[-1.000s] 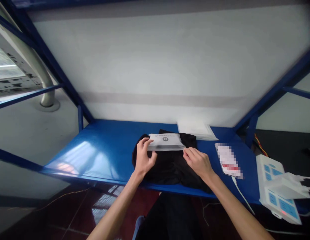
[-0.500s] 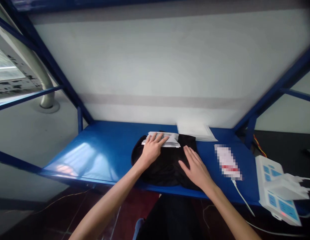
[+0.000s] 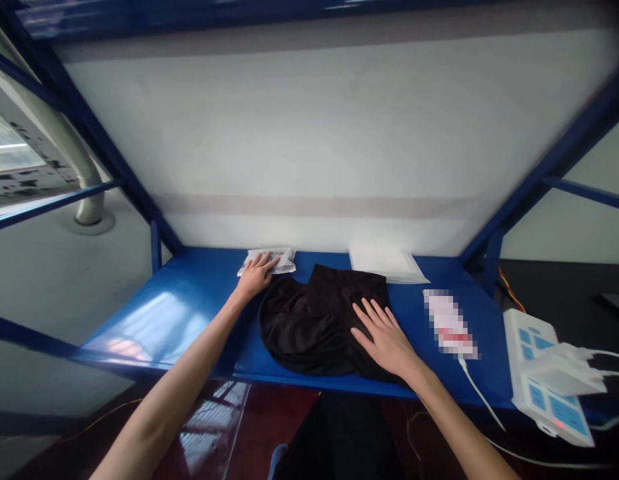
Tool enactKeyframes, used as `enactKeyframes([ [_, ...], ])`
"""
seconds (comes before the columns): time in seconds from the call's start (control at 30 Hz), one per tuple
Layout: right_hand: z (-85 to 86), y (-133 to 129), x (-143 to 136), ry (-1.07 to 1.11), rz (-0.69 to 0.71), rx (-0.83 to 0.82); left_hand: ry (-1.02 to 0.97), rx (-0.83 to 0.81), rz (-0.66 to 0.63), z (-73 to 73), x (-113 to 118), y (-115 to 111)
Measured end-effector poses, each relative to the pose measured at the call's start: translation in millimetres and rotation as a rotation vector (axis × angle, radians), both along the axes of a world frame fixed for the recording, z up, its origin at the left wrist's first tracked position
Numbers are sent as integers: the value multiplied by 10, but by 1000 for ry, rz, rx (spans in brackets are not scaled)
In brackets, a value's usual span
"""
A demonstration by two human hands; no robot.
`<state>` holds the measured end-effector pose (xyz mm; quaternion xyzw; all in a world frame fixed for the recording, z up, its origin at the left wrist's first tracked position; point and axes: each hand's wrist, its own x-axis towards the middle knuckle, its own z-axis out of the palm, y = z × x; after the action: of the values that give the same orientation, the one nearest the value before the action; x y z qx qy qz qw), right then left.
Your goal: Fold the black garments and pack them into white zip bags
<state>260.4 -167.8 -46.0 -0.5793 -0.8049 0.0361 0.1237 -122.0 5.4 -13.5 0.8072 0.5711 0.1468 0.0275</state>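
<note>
My left hand (image 3: 256,275) rests with fingers spread on a white plastic packet (image 3: 284,260) with dark print, at the back of the blue table, left of the black cloth. The black cloth item (image 3: 309,327) lies spread and wrinkled near the front edge; it looks like a garment, its exact kind unclear. Flat on its right part lies my right hand (image 3: 382,333), fingers apart, gripping nothing.
White flat sheets or bags (image 3: 386,265) lie at the back against the wall. A pixelated phone-like object (image 3: 450,323) with a white cable sits on the right. Beyond it is a white power strip (image 3: 549,380) with plugs. Blue metal posts (image 3: 494,267) frame the table (image 3: 189,307).
My left hand and the white packet have moved left and back, off the black cloth onto the table. My right hand stays on the cloth, its fingers now spread wider.
</note>
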Motion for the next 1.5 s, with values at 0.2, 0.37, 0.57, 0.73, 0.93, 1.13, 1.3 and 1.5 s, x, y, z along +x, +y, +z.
enactKeyframes([
  [0.2, 115, 10, -23, 33, -31, -68, -44, -67, -74, 390, 356, -205],
  [0.37, 229, 47, -11, 53, -68, -78, -51, -103, -298, 278, 869, -912],
  [0.57, 171, 48, 11, 65, -40, -90, -11, -97, -294, -62, 970, -1230],
  [0.73, 196, 109, 3, 93, -49, -35, -28, -81, -286, -26, 959, -1190],
  [0.93, 479, 580, 193, 182, -178, 219, -183, 13, -150, 208, 1106, -745],
  [1.13, 546, 1081, 485, 156, -289, 225, -231, -36, -143, 284, 1271, 23],
  [1.3, 452, 1146, 542, 169, -275, 216, -223, -50, -180, 237, 1314, 218],
  [1.5, 566, 964, 521, 263, -189, 296, -297, 3, -249, 395, 1205, 34],
])
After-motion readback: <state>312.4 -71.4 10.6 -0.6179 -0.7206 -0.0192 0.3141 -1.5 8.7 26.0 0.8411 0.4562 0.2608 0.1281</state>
